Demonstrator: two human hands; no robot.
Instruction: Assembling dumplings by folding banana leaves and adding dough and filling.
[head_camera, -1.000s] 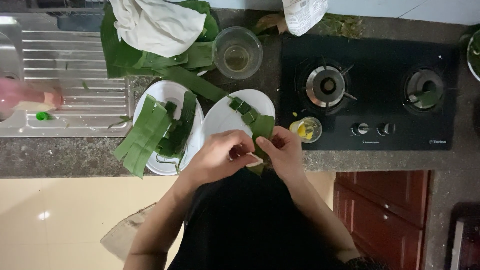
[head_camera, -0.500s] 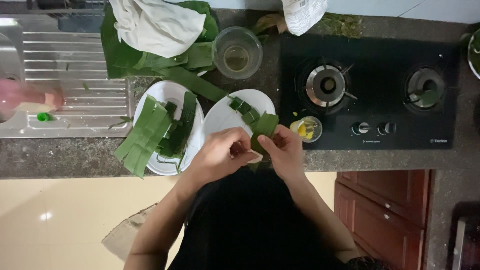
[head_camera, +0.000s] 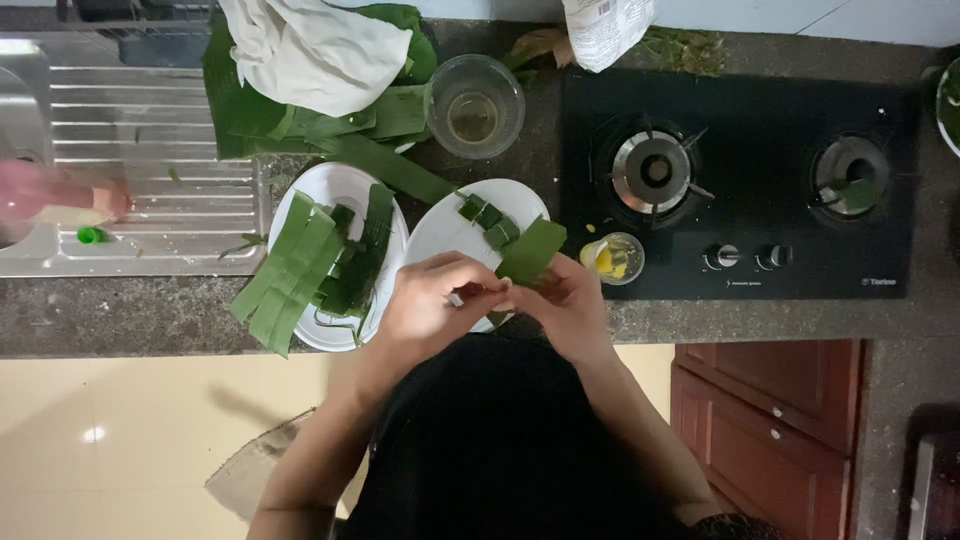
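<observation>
fingers (head_camera: 478, 290) of left hand (head_camera: 430, 305) & right hand (head_camera: 565, 305) pinched together on 1 leaf strip (head_camera: 530, 250), held over front edge of right plate (head_camera: 440, 235). 2 white plates; 3 small leaf squares (head_camera: 488, 215) on right one, leaf strips piled on left plate (head_camera: 335, 185). 2 burners (head_camera: 652, 172) on stove.

Home kitchen: gas hob (head_camera: 740, 185), steel sink (head_camera: 120, 150).

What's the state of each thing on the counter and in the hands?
left hand: pinching the leaf strip
right hand: gripping the leaf strip
leaf strip: folded, held over the right plate
right plate: holds small folded pieces
left plate: piled with cut strips
glass bowl: upright, little liquid
burners: unlit
</observation>
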